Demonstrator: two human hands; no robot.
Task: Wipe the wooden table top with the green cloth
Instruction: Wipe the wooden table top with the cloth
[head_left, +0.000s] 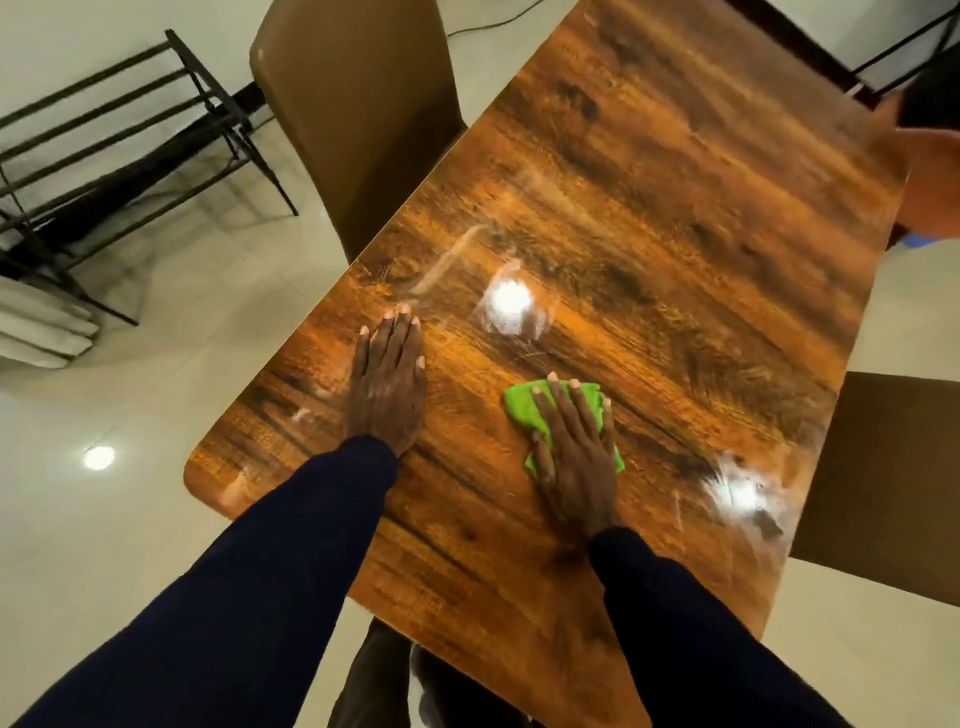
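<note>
left grip (389, 384): fingers straight, flat on my worktop (649, 208).
right grip (574, 452): fingers spread, pressing the green cloth (522, 404).
green cloth: under my right grip, 3 o'clock from left grip.

The desk (649, 208) had a warm brown wood-grain top with a smooth, highly glossy finish; it mirrored ceiling lights as bright white spots, and pale, hazy smears streaked the shine around them. The green cloth (524, 402) was soft, matt fabric, creased and bunched. The sleeves (291, 545) were dark navy cloth, matt and plain. The chair (358, 104) beside the desk looked covered in smooth tan leather-like material with a faint sheen. The rack (208, 78) was made of thin black metal bars, dull in finish. The floor (156, 519) was pale, polished tile, glossy enough to reflect a lamp.
</note>
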